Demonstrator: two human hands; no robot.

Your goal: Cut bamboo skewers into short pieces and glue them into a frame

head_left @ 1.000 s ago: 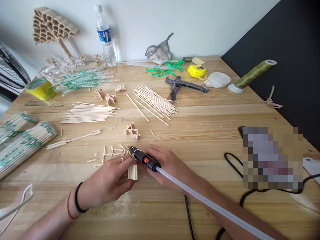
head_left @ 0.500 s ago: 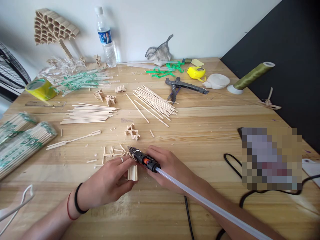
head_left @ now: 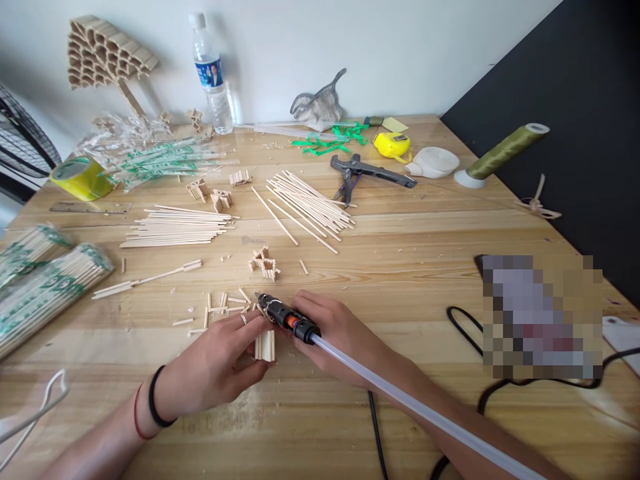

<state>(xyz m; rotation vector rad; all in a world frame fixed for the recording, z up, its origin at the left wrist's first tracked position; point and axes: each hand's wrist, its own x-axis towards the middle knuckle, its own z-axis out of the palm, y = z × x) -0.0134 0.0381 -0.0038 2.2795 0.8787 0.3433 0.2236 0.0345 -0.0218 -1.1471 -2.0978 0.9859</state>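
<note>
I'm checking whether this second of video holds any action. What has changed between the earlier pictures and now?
Nothing visibly changed. The right hand grips the glue gun as before, and the left hand stays on the small block of glued sticks. The sticks and tools on the table lie where they were.

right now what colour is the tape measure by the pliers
Yellow; the tape measure shows best in the head view, beside the pliers.
</note>
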